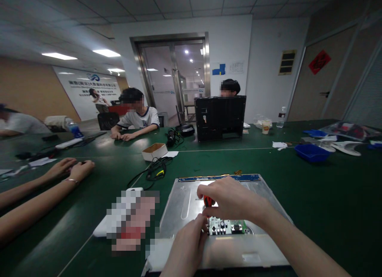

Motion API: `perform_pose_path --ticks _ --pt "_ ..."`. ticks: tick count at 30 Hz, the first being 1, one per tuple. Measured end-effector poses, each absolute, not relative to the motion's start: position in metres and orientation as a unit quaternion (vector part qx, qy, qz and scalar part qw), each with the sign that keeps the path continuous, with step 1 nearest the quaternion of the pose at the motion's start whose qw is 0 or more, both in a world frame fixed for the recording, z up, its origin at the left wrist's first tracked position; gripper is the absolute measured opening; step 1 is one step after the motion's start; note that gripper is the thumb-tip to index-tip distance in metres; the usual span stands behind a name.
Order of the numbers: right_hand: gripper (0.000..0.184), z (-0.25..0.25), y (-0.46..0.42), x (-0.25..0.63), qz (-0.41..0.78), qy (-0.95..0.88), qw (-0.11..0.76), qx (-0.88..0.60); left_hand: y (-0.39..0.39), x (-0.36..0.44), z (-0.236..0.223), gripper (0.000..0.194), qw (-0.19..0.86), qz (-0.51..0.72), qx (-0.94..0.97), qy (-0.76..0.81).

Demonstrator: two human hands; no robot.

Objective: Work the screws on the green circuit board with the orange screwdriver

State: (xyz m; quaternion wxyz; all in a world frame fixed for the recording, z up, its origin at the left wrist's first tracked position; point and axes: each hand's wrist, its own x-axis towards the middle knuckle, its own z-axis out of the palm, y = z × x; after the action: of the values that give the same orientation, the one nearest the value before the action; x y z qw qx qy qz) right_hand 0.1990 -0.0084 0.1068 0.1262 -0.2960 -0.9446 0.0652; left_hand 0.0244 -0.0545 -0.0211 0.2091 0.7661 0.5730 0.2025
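A metal-backed display panel (182,213) lies flat on the green table in front of me. On it sits a small green circuit board (222,226) with black capacitors and other parts. My right hand (227,197) is closed from above around the red and black handle of a screwdriver (208,200), which stands roughly upright over the board's left end. Against that end my left hand (191,241) is closed, its fingertips together beside the screwdriver's lower part. What those fingertips pinch is hidden. Along the panel's far edge runs a narrow blue board (219,178).
Left of the panel are a white item (103,227), partly blurred out, and black cables (152,169). Behind them sits an open cardboard box (154,151). A co-worker's hands (74,169) rest at left. A black monitor shell (220,118) stands across the table; a blue tray (312,151) lies right.
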Motion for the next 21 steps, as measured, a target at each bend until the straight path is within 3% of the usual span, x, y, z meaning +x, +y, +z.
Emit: perform_pose_path --ticks 8,21 --pt "0.029 0.1094 -0.0134 0.2030 0.071 -0.945 0.130 -0.293 -0.0544 0.0234 -0.0222 0.022 0.211 0.206 0.771 0.564" --pt "0.015 0.1106 -0.0128 0.1977 0.022 -0.938 0.108 -0.330 -0.0538 0.0257 -0.0183 0.021 0.203 0.171 0.764 0.588"
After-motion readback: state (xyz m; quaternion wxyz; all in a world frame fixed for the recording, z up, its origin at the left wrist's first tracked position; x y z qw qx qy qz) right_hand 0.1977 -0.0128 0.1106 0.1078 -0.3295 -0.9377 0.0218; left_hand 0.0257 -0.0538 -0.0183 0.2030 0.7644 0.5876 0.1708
